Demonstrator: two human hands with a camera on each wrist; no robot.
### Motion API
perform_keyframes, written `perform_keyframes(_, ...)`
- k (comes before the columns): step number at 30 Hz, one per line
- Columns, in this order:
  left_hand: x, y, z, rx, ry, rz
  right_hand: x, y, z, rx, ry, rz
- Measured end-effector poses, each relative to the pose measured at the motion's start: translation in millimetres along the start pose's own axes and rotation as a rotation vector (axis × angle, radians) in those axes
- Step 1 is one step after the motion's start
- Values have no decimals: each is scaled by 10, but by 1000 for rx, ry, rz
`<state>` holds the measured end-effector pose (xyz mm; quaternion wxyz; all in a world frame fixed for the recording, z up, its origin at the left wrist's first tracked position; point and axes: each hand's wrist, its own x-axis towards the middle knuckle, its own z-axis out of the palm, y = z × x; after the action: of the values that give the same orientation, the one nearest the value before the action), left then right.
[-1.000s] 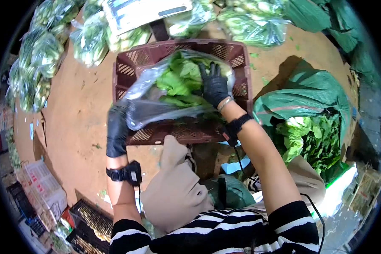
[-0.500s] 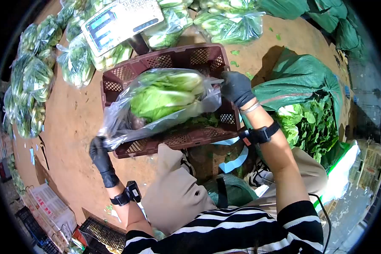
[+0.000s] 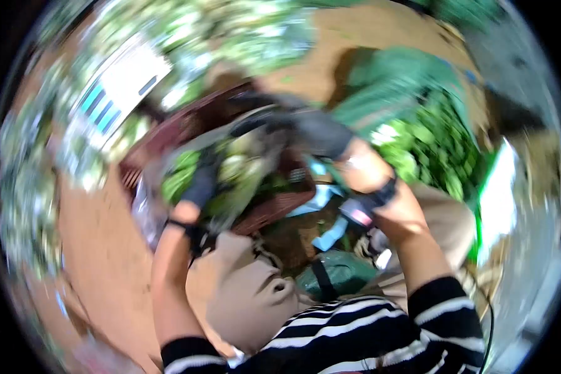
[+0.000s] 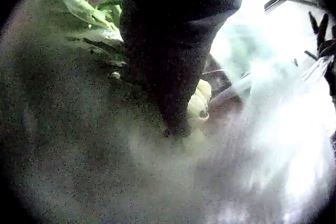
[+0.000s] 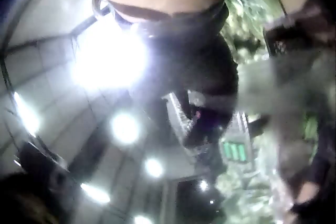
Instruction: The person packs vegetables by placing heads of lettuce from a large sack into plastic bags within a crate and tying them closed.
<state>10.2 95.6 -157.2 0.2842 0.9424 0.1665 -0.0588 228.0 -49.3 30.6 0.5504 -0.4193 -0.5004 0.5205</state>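
A clear plastic bag (image 3: 146, 215) of green leafy heads (image 3: 179, 179) lies in a maroon crate (image 3: 269, 213), blurred by motion. My black-gloved left hand (image 3: 201, 182) reaches into the bag among the leaves. In the left wrist view, the fingers of that left hand (image 4: 170, 71) point straight down beside a pale stem end (image 4: 199, 99), with hazy film all around. At the bag's raised right edge, my gloved right hand (image 3: 315, 129) grips the film. The right wrist view has a fold of clear film (image 5: 180, 115) showing at this hand's curled fingers.
A scale display (image 3: 115, 93) stands beyond the crate's left end. Several bagged vegetables (image 3: 230, 28) lie behind it. To the right, a green woven sack (image 3: 405, 75) spills loose leafy greens (image 3: 433, 140). A blue strip (image 3: 330, 234) lies on the floor.
The left hand has let go of the bag's left end and moved right, into the bag. The right hand has moved left with the bag's edge. The head view has turned.
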Motion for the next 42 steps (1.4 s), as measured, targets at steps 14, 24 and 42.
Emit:
perform_keyframes(14,-527,1880,-1492,-75,-217,50,-3858,-2023,-1972,-734,1013,387)
perform_keyframes(24,1404,4700,-749,-510,-520,163,-6681,596,-2844,-1104,1871,796)
perform_keyframes(42,3238,6974,3647,419,-313,1002,-6740,1215,-2078,-791,1953,1083)
